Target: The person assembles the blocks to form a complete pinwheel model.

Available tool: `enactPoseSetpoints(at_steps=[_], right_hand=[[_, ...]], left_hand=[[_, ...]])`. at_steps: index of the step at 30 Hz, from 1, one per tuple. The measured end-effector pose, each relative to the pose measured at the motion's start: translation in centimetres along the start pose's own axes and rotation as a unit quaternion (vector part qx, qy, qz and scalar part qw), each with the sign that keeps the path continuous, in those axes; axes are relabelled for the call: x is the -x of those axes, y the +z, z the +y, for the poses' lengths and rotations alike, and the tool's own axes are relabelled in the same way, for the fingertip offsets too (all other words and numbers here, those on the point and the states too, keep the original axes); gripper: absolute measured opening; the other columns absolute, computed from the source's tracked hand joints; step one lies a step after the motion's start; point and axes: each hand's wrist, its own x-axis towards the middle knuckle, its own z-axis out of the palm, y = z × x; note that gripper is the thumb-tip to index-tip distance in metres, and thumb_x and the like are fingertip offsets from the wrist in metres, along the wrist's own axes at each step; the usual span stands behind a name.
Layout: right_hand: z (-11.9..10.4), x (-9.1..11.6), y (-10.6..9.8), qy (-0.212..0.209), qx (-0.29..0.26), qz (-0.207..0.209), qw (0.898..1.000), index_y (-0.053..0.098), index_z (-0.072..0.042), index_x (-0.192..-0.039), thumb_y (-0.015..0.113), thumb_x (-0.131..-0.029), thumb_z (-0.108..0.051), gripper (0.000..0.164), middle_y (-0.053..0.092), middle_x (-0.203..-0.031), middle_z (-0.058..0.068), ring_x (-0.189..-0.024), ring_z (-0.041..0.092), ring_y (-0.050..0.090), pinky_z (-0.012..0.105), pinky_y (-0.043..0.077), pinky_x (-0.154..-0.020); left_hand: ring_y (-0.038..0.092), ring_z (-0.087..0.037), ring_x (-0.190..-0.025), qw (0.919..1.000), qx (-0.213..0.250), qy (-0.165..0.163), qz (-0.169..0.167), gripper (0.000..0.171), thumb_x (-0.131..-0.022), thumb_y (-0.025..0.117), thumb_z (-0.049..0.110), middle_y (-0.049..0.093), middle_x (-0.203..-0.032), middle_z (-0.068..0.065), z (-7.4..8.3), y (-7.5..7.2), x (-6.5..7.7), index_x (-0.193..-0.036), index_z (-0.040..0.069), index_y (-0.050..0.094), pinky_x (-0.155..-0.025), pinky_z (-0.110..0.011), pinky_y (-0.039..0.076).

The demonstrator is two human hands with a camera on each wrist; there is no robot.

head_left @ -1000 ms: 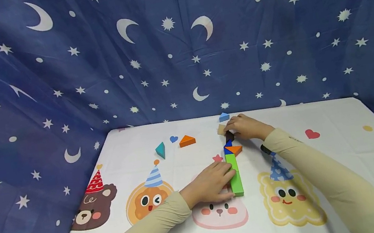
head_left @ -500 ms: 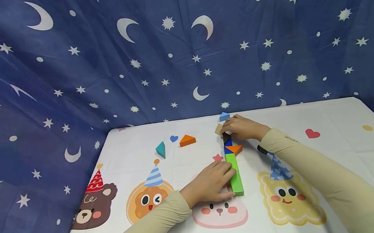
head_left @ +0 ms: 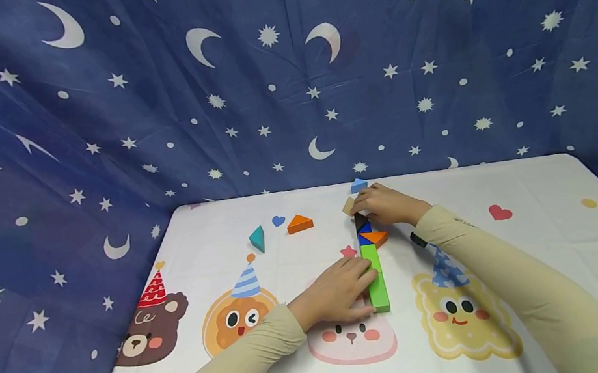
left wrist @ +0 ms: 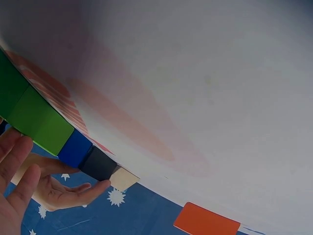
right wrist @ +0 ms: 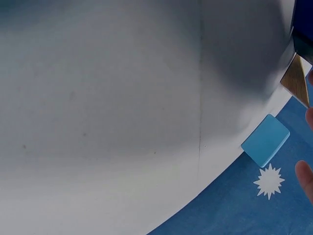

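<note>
Two green blocks (head_left: 378, 295) form a line with a blue block pair (head_left: 365, 228) and a black block (head_left: 361, 221) beyond them. My left hand (head_left: 336, 292) rests along the green blocks' left side, fingers extended and touching them. At the far end, my right hand (head_left: 387, 203) pinches the black block; in the left wrist view its fingers reach around the black block (left wrist: 98, 162) beside the blue one (left wrist: 75, 147). A plain wooden triangular block (head_left: 348, 206) lies just past it, near the right fingertips. An orange triangular block (head_left: 376, 238) juts right, beside the blue pair.
A light blue triangular block (head_left: 359, 185) lies near the table's back edge. Further left are a teal triangular block (head_left: 257, 239) and another orange triangular block (head_left: 300, 224). A starry blue curtain (head_left: 259, 87) rises behind the white printed tablecloth (head_left: 579, 298).
My right hand has moved slightly left, turning the black block from a tilt into line with the blue pair. The wooden block has shifted a little left. My left hand stays put.
</note>
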Motion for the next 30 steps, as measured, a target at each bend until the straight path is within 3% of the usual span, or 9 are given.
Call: enactPoseSetpoints(at_steps=[30], right_hand=[[-0.02,0.09,-0.01,-0.006,0.003,-0.008,1.0,0.07,-0.015,-0.109,0.068,-0.078,0.002,0.035,0.07,-0.109,0.002,-0.106,0.024,0.059,0.049,0.045,-0.091]], left_hand=[[0.048,-0.015,-0.114,1.0,0.003,-0.004,-0.001,0.051,-0.085,0.053,0.055,0.049,-0.119,0.0,0.02,0.06,-0.03,-0.118,0.017,0.049,-0.11,-0.031,0.034]])
